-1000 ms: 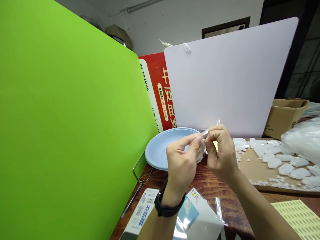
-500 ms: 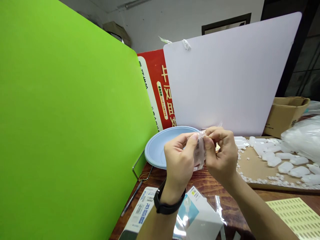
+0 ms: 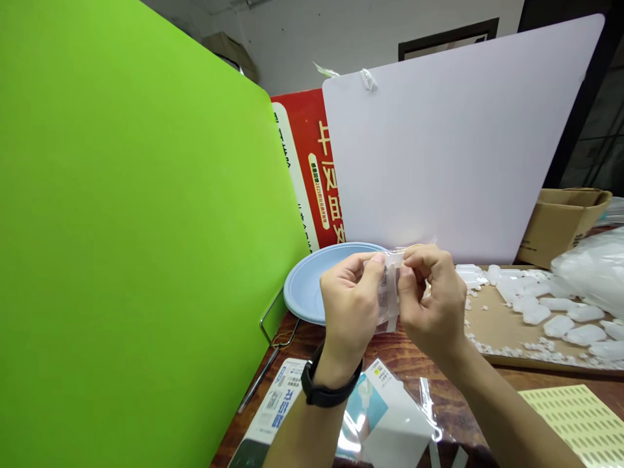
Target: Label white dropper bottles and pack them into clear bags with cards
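Between my two hands is a small clear plastic bag (image 3: 389,296) with faint dark print on its front, held up over the table. My left hand (image 3: 351,292) pinches its left side and upper edge, thumb on top. The thumb and index finger of my right hand (image 3: 431,292) grip the bag's upper right edge. A thin clear strip of film pokes up above the right fingers. What lies inside the bag is hard to make out. Behind the left hand sits a light blue oval basin (image 3: 305,286), partly covered by the hands.
To the right, a cardboard tray (image 3: 511,331) bears several white translucent plastic pieces (image 3: 585,335). A yellow sticker sheet (image 3: 578,416) lies in front of it. Below my hands are a clear-wrapped printed card (image 3: 390,422) and a printed packet (image 3: 280,403). Green (image 3: 146,227) and white boards (image 3: 439,156) stand around.
My fingers have shifted slightly on the bag, and more of its printed front shows between the hands. The view has moved a little. Both hands keep their grip.
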Demonstrator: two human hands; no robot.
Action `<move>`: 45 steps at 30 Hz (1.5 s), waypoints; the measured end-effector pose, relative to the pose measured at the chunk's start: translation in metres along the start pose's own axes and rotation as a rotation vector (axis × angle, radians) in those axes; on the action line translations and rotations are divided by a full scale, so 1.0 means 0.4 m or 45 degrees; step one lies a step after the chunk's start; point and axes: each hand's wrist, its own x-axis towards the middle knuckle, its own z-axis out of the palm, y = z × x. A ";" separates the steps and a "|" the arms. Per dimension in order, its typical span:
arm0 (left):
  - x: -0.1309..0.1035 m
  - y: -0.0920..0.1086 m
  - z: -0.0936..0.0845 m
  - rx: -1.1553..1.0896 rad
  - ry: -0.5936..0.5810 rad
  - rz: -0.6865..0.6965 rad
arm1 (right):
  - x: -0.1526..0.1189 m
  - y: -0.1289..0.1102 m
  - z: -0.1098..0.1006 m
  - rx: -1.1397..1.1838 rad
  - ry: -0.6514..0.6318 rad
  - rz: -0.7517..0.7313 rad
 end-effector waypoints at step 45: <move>0.008 -0.019 -0.003 -0.083 0.028 0.348 | 0.019 0.003 -0.017 -0.205 -0.044 -0.209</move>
